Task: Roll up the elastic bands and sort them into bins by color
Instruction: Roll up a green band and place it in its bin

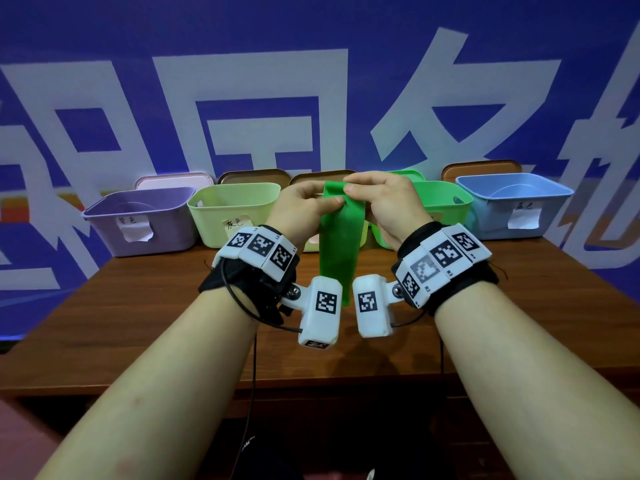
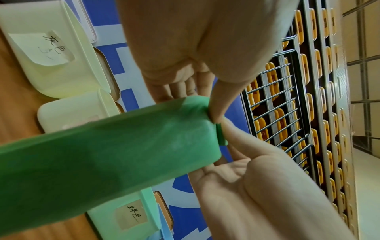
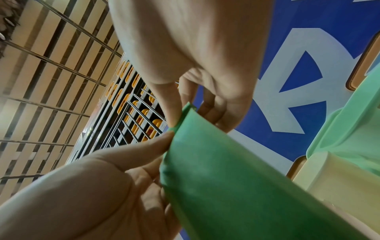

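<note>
Above wooden table [image 1: 450, 306], both hands, left [image 1: 298, 209] and right [image 1: 388, 202], pinch green band [image 1: 341, 244] top edge.

Both hands are raised above the brown wooden tabletop [image 1: 138, 299], close together in front of a row of plastic bins. The left hand [image 1: 301, 206] and the right hand [image 1: 384, 202] pinch the top end of a flat, bright green elastic band [image 1: 341, 244], which hangs straight down between the wrists. Each wrist wears a black strap carrying white blocks printed with black square markers. Along the far edge of the tabletop stand a lilac bin [image 1: 145, 220], a pale yellow-green bin [image 1: 228, 209], a bright green bin [image 1: 446, 199] and a light blue bin [image 1: 512, 202], most with a white paper label. Behind them hangs a blue banner [image 1: 104, 46] with large white characters.
</note>
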`<state>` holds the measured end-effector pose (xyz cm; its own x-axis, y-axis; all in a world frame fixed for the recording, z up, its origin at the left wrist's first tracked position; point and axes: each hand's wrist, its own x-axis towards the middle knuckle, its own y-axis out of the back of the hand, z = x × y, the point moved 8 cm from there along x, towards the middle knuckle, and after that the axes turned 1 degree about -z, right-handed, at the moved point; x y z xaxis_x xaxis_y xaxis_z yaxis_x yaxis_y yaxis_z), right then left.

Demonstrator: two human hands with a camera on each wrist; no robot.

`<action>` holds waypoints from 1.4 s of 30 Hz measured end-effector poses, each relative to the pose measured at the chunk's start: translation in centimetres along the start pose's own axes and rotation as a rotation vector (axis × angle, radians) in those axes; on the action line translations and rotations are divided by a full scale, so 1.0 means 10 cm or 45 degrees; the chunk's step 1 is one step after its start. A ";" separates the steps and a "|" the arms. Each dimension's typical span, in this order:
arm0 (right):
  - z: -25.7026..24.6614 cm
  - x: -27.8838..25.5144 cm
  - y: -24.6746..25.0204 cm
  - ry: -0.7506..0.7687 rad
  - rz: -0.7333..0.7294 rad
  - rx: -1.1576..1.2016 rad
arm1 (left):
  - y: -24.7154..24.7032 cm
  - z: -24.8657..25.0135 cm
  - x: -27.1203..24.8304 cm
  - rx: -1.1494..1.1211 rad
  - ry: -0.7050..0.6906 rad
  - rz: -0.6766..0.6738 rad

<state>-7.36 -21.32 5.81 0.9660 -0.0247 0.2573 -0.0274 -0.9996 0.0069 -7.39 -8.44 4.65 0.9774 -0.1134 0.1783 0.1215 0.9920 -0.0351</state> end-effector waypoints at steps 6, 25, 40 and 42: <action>0.01 0.00 -0.01 -0.014 0.001 0.066 | -0.01 0.02 -0.01 -0.111 0.003 -0.007; 0.01 0.00 -0.02 -0.001 0.012 0.028 | 0.00 -0.02 -0.04 0.003 0.036 0.020; 0.04 -0.03 -0.04 -0.027 -0.019 0.147 | 0.07 -0.02 -0.05 -0.011 0.022 0.135; 0.08 -0.04 -0.04 -0.082 -0.032 0.167 | 0.08 -0.01 -0.05 -0.027 0.030 0.136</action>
<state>-7.51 -20.91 4.89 0.9805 0.0040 0.1963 0.0270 -0.9930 -0.1148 -7.75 -7.56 4.46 0.9888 -0.0087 0.1491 0.0198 0.9971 -0.0735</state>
